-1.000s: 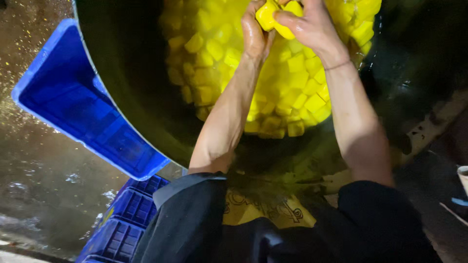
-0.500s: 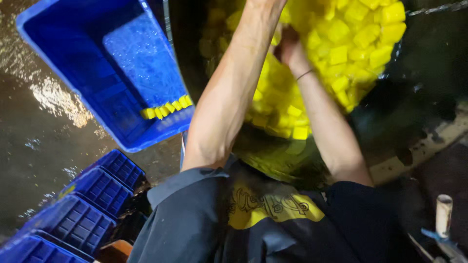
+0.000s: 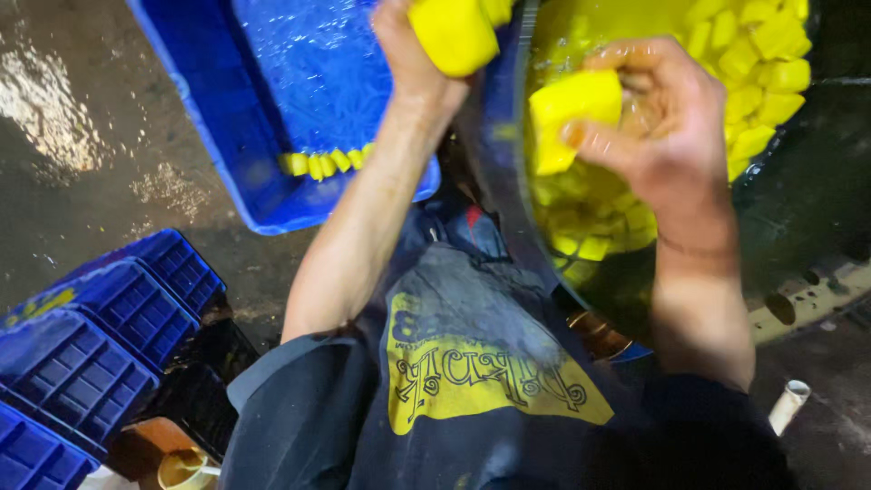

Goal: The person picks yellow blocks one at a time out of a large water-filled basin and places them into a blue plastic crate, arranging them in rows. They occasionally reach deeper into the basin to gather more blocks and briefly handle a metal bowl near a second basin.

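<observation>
Stacking up at the far left are blue crates (image 3: pixel 82 363) turned upside down, at least four of them, their ribbed undersides showing above a wet dark floor (image 3: pixel 63 172). Next comes a blue tray (image 3: pixel 227 136), wet inside, tilted toward the person. A short row of about six yellow cubes (image 3: pixel 327 163) lies along its lower wall; the remaining tray floor shows only water.

Above the tray's right edge the left hand (image 3: pixel 408 54) is closed around one yellow block (image 3: pixel 452 34), gripped from the side at the top of the frame. The forearm runs down to a dark sleeve and a dark shirt (image 3: pixel 481 363) with a yellow print.

Just right of that, the right hand (image 3: pixel 667 127) pinches a second yellow block (image 3: pixel 573 113) between thumb and curled fingers, holding it over the rim of a big dark tub (image 3: pixel 798 227). The tub is heaped with yellow cubes (image 3: pixel 753 54), too many to count, some lying under water near the rim. A single white pipe end (image 3: pixel 787 404) sits at the lower right.
</observation>
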The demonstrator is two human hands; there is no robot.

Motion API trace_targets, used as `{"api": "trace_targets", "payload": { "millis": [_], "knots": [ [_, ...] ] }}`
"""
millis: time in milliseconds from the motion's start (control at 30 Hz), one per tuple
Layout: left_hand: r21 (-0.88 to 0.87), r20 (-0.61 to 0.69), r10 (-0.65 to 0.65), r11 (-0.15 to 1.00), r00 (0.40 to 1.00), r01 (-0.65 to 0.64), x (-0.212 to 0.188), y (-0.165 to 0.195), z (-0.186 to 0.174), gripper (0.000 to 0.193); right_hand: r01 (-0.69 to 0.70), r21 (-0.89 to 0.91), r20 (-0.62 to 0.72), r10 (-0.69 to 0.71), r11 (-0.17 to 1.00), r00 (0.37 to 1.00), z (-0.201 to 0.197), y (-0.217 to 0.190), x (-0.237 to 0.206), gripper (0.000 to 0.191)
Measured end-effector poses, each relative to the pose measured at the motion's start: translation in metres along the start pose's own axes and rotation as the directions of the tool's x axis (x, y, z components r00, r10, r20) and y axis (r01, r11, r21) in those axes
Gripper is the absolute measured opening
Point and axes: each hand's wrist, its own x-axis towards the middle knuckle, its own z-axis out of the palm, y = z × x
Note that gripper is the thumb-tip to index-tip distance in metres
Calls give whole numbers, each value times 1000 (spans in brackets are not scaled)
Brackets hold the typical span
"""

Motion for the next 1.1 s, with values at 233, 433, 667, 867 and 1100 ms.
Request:
{"api": "trace_targets", "payload": {
  "millis": [233,433,667,867,1100],
  "knots": [
    [-206,-131,-300,941,945,270,-91,44,-40,50,443,-693,236,-402,569,885,150,19,42,82],
    [-189,-594,-353,935,723,301,-112,103,-137,97,-137,-139,525,190,981,830,227,158,116,70],
    [700,-714,172,139,679,701,-135,183,-330,91,-526,43,529,427,850,734,329,316,207,38],
    [378,-793,35,-755,609,536,-178,169,-367,77,-222,-890,-1,487,397,874,445,405,225,55],
    [448,-720,56,-724,692,524,-181,171,-366,80,-616,-103,217,622,781,752,409,428,199,70]
  ]
}}
